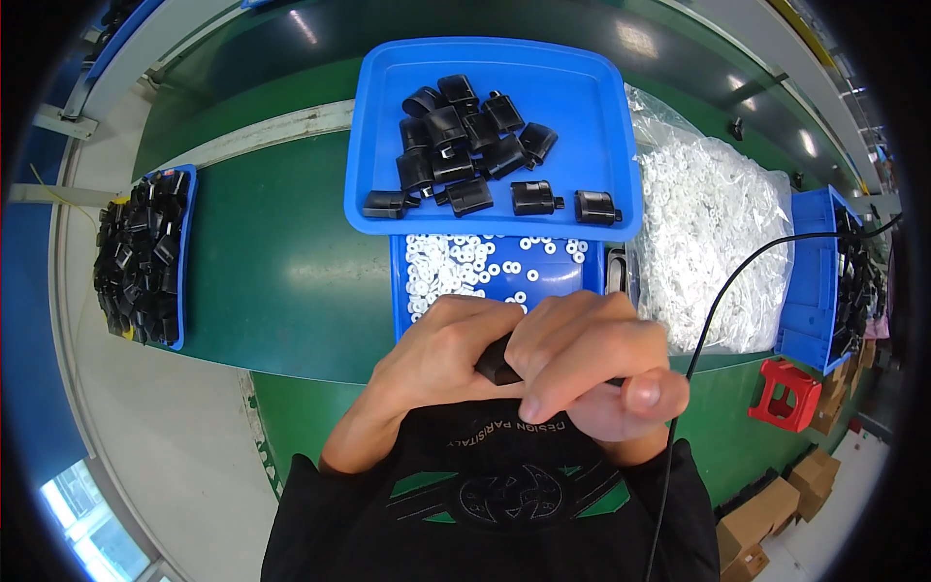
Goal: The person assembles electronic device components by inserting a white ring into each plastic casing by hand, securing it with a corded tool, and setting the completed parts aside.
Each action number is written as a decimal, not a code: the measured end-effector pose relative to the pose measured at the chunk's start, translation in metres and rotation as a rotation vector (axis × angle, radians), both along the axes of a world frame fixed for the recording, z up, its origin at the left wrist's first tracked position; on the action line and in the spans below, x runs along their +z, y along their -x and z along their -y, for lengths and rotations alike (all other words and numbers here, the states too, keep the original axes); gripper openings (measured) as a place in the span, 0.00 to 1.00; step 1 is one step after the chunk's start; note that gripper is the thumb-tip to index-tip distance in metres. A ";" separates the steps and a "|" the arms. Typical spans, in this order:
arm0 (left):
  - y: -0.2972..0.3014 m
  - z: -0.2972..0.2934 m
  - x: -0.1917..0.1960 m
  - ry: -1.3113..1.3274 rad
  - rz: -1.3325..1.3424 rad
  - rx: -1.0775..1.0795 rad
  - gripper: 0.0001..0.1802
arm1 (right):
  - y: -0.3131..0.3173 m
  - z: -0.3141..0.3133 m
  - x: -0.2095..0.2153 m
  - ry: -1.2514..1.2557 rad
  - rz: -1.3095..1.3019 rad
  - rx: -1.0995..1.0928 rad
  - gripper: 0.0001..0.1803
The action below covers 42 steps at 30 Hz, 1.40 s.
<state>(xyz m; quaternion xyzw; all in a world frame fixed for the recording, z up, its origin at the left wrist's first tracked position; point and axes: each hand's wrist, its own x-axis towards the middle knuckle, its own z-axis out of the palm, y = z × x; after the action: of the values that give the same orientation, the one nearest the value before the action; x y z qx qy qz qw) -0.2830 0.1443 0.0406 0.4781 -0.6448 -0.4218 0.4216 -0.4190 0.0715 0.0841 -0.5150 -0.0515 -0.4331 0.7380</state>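
Both hands are meeting close to the person's chest, just below the near edge of the green surface (281, 281). The left hand (441, 354) is curling around a small black part (495, 367), of which only a dark sliver is showing between the fingers. The right hand (596, 364) is closing over the same part from the other side, its fingertips (531, 407) pressing down and its thumb pointing out to the right. So both hands are grasping the black part together, and most of it is lying hidden inside them.

Just beyond the hands a small blue tray (553, 281) is holding a scatter of white rings (456, 262). A larger blue tray (582, 97) is resting partly over its far side and is carrying a loose heap of black parts (465, 145). To the right a clear bag of white rings (708, 223) is lying on the surface, touching the trays. A thin black cable (713, 310) is running across the bag and down past the right wrist. At the far left a blue bin (184, 252) is brimming with more black parts, well apart from the hands. Another blue bin (810, 281) is standing at the right edge, with a red stool (786, 393) below it.
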 end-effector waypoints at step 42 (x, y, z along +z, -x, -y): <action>-0.308 0.192 -0.076 -0.124 0.988 0.627 0.30 | 0.074 -0.003 -0.084 0.992 -1.465 -0.441 0.05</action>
<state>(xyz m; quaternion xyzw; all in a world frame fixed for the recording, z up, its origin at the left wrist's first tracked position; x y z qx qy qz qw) 0.0250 -0.0480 -0.0349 0.8096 -0.5668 -0.0412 0.1468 -0.4925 0.0750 0.0001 -0.9176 0.3496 -0.0571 0.1802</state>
